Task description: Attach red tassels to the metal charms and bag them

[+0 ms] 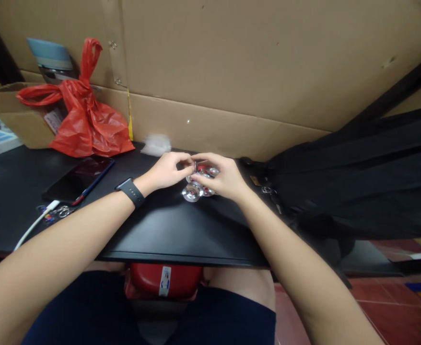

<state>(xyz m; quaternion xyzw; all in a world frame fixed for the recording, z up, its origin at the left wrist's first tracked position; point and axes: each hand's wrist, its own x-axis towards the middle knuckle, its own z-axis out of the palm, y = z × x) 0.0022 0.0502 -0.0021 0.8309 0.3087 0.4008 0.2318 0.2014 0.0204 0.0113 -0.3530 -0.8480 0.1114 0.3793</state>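
A cluster of clear, shiny round pieces (192, 192) with small red parts inside lies on the black tabletop in front of me. My right hand (223, 175) curves over the cluster from the right, its thumb and fingers closed on it. My left hand (169, 170), with a dark band on the wrist, meets it from the left. The left thumb and fingertips pinch at the cluster's far-left edge, where a small dark, shiny bit shows. Fingers hide most of that bit, so its kind is unclear. Some of the round pieces are partly covered by my right hand.
A crumpled clear plastic bag (156, 144) lies behind my left hand. Left are a tied red plastic bag (91, 124), a cardboard box (27, 120), a phone (79, 179) and a white cable (34, 225). Black cloth (361, 177) hangs right; a cardboard wall (225, 72) stands behind.
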